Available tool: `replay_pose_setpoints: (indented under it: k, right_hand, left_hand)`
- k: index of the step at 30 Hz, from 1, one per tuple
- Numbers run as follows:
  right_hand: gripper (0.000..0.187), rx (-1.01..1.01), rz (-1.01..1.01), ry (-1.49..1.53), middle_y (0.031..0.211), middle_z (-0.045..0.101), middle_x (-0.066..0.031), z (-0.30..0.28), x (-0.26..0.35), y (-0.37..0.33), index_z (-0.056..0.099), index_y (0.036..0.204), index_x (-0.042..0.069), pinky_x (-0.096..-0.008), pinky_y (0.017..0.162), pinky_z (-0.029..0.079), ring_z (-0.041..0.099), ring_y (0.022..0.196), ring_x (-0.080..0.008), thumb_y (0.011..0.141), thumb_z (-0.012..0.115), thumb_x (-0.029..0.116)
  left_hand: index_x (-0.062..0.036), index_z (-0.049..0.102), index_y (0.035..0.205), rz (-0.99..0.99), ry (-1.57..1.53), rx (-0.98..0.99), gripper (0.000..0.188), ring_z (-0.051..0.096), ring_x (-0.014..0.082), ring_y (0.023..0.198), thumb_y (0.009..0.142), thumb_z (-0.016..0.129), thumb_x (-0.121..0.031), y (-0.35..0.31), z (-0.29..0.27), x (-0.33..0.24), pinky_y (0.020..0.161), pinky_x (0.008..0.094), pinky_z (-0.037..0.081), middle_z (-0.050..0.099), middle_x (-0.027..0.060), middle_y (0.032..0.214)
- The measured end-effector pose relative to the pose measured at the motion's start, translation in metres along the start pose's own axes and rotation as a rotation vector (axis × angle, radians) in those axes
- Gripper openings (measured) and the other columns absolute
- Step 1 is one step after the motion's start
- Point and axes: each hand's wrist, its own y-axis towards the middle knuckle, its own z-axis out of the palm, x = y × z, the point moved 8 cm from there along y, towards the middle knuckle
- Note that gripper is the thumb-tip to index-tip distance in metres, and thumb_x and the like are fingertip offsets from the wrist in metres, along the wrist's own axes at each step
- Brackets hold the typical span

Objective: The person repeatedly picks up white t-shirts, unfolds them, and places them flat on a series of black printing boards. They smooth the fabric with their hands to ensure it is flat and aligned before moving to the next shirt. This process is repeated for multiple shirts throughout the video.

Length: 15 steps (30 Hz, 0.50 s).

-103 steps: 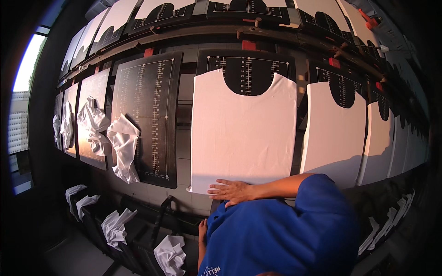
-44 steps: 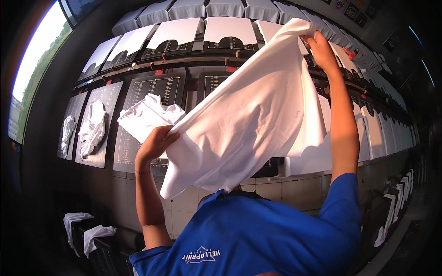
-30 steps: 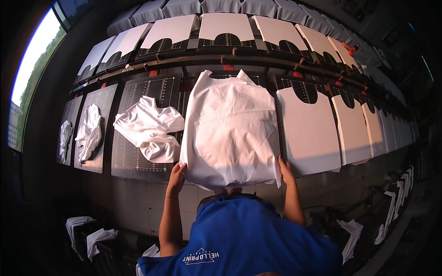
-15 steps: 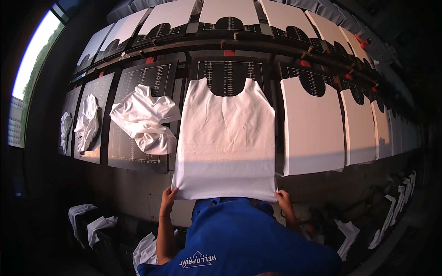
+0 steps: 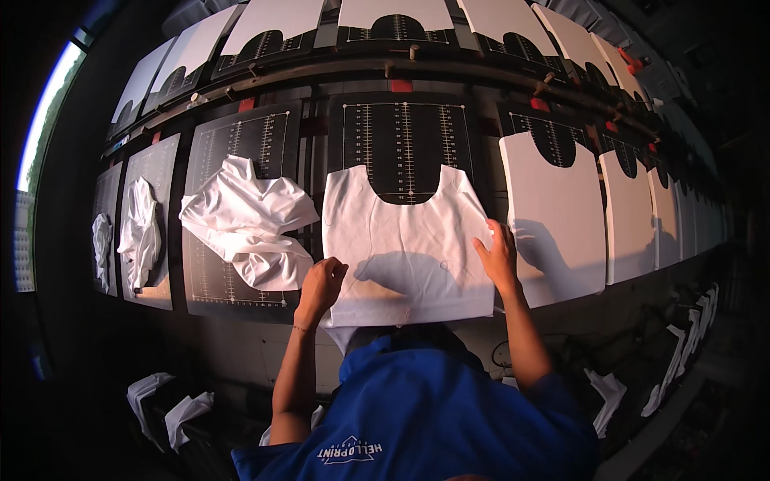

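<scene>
A white cloth garment piece (image 5: 409, 248) with a deep rounded neckline lies over a black board (image 5: 405, 144) marked with rulers, right in front of me. Its upper part is slightly creased, and the lower part hangs past the board's near edge. My left hand (image 5: 322, 284) is by the garment's left side, fingers curled in with no cloth visibly caught in them. On the opposite side, my right hand (image 5: 497, 255) has thumb and fingers apart beside the garment's right edge. Whether its fingertips touch the cloth is hard to tell. A hand shadow falls across the garment.
Left of it, a crumpled white garment (image 5: 249, 220) lies on another ruled board (image 5: 210, 284). To the right stands a board covered smoothly in white cloth (image 5: 557, 216). A dark rail (image 5: 321, 68) runs behind, with more white-covered boards (image 5: 393, 12) beyond it.
Both hands have let go of the garment's lower corners and moved up along its sides. The garment sits lower on the board, leaving more ruler marks bare above the neckline.
</scene>
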Motion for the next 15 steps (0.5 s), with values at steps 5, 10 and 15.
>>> replay_pose_setpoints:
  k: [5, 10, 15]
  right_hand:
    - [0.018, -0.107, 0.239, -0.241, 0.103, 0.062, -0.0138, 0.03, -0.076, 0.085, 0.063, 0.092, 0.005, -0.0447, 0.083, 0.049, 0.06, 0.1, -0.0339, 0.084, 0.069, 0.021]
    - [0.024, -0.327, 0.003, -0.223, 0.103, 0.064, -0.0135, 0.031, -0.029, 0.103, 0.062, 0.105, 0.007, -0.0479, 0.089, 0.046, 0.059, 0.1, -0.0331, 0.086, 0.068, 0.02]
    - [0.022, -0.068, -0.189, -0.197, 0.102, 0.064, -0.0083, 0.066, -0.007, 0.143, 0.066, 0.105, 0.01, -0.0466, 0.09, 0.043, 0.059, 0.096, -0.0297, 0.086, 0.071, 0.02]
  left_hand:
    - [-0.0046, 0.061, 0.119, 0.376, 0.144, -0.303, 0.031, 0.058, 0.0366, 0.101, 0.088, 0.062, -0.011, 0.144, -0.007, -0.054, 0.085, 0.0419, 0.048, 0.061, 0.0175, 0.106]
    - [-0.0068, 0.06, 0.118, 0.345, 0.362, -0.347, 0.033, 0.052, 0.0346, 0.105, 0.086, 0.062, -0.012, 0.206, 0.018, -0.022, 0.088, 0.0428, 0.045, 0.057, 0.0141, 0.106]
    - [-0.007, 0.062, 0.1, 0.45, 0.272, -0.194, 0.014, 0.053, 0.0341, 0.099, 0.088, 0.059, -0.013, 0.22, 0.016, -0.035, 0.084, 0.0431, 0.044, 0.058, 0.0119, 0.099]
